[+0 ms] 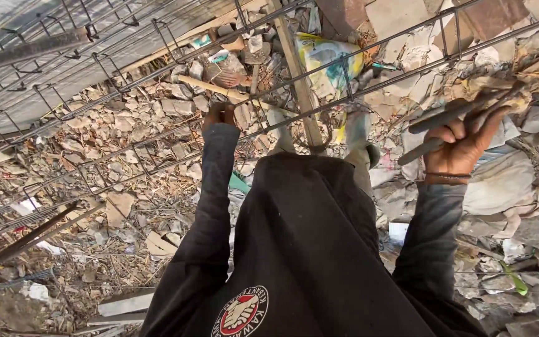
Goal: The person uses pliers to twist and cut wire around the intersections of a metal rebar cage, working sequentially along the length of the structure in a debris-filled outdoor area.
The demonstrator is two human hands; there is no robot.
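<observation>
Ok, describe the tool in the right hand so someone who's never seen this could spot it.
Start at the long steel rebar cage slanting across the rubble. At its right end the right hand grips a dark metal plier-like tool. Its two long, smooth handles set it apart from the thin ribbed bars around it.

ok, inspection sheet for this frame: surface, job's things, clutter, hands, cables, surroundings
Surface: ground of broken grey and tan rubble, seen from above.
Job's things: horizontal cage of dark steel rebar with rectangular stirrups; long dark metal tool.
Clutter: yellow and white crumpled plastic bag, pale wooden plank, green scrap.
Hands: left hand closed on a rebar bar; right hand, fingers wrapped round the metal tool.
Cables: nothing seen.
Surroundings: person's black long-sleeved shirt fills the lower frame; grey slab at bottom left.
</observation>
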